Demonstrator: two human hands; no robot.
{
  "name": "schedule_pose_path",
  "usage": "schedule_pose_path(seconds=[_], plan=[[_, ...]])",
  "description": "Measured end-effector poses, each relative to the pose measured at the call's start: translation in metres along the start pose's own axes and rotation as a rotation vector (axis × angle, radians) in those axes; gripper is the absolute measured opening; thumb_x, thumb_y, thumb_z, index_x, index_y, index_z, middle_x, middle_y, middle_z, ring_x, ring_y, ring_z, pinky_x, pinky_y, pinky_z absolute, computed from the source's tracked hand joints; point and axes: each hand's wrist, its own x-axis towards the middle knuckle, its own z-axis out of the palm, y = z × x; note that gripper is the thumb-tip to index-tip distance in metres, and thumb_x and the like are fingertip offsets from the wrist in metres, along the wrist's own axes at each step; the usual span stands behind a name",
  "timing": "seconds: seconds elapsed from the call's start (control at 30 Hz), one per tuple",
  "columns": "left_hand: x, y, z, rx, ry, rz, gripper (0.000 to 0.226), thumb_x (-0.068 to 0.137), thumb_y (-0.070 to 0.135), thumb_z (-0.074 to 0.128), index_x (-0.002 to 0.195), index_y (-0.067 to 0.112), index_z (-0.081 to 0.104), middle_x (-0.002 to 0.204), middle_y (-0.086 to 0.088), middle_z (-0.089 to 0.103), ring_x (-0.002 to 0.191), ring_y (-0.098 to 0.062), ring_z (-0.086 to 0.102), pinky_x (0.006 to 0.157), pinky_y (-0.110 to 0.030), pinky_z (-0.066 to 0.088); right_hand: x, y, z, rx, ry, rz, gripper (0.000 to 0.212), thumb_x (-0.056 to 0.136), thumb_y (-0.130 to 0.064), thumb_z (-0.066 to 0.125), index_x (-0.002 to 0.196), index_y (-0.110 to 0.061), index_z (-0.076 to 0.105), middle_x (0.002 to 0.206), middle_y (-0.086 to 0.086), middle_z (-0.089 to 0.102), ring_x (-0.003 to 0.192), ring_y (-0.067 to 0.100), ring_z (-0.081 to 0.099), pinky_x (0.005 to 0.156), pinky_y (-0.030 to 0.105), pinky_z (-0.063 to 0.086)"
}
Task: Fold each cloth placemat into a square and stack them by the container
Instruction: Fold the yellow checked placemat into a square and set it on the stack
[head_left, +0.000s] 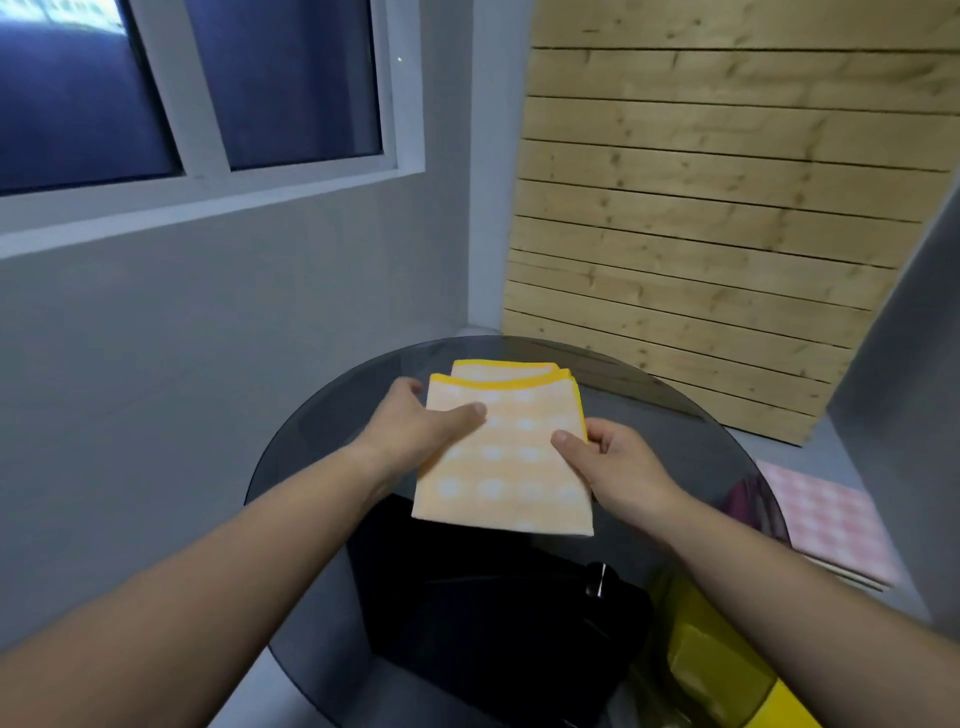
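Placemat, folded, is grasped at its side edges by left grip and right grip, likely to lay it squarely on second placemat at 12 o'clock.

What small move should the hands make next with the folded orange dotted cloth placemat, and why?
Probably lower the held placemat squarely onto the other folded orange placemat beneath: left hand and right hand grip its sides, edges not aligned.
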Motion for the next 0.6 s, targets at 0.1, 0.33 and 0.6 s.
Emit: schedule_pose_path(seconds=[0.1,0.33,0.6], plan=[[-0.006,-0.011,-0.003,0.006,-0.156,-0.101,0.03,0.083,0.032,0.079,0.101,0.01,0.069,0.094,-0.006,0.078,0.079,-0.02,0.076,0.071,-0.035,0.062,-0.001,0.009,0.008,-0.124,0.009,0.028,0.024,0.095,-0.031,0.06,0.081,-0.013,0.068,0.069,-0.003,0.073,0.064,0.014,0.068,0.062,0.029,0.049],[-0.021,-0.027,-0.006,0.047,-0.175,-0.164,0.014,0.087,0.017,0.076,0.084,0.009,0.064,0.084,-0.011,0.077,0.063,-0.018,0.07,0.052,-0.025,0.054,-0.013,0.015,0.018,-0.231,0.121,0.027,0.031,0.093,-0.032,0.061,0.08,-0.004,0.06,0.072,0.013,0.064,0.066,0.022,0.058,0.059,0.032,0.042],[-0.028,-0.044,0.004,0.072,-0.051,-0.072,0.009,0.093,0.008,0.066,0.099,0.002,0.067,0.075,-0.007,0.073,0.058,-0.015,0.066,0.049,-0.024,0.048,-0.034,0.01,0.019,-0.189,0.185,0.105,0.015,0.093,-0.034,0.057,0.097,-0.02,0.058,0.084,-0.003,0.066,0.081,0.016,0.064,0.063,0.03,0.046]])
